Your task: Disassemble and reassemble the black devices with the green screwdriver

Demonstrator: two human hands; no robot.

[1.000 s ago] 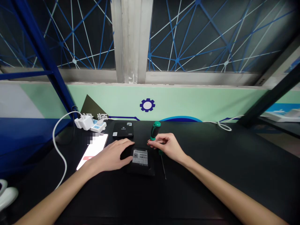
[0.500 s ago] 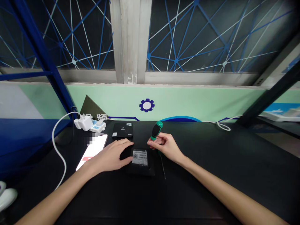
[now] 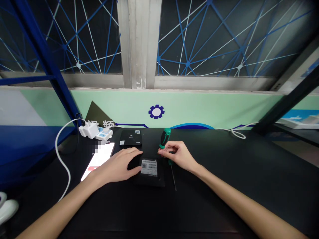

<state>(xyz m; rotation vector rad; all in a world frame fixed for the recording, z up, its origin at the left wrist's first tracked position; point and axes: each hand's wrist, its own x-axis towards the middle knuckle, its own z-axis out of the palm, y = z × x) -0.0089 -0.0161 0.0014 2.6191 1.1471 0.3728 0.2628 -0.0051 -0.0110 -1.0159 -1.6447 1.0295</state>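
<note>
Green-handled screwdriver [image 3: 165, 138] pinched in right hand [image 3: 178, 155] fingertips, tilted.
Left hand [image 3: 116, 165] lies spread on black box [image 3: 149, 179], label [image 3: 149, 167] up, unopened.

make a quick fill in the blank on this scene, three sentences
The left hand rests on a black box with a ____ sticker on top.
The right hand is at a screwdriver whose handle is ____ and black.
A lit phone lies to the ____ of the black box.

Missing words: white; green; left
</note>
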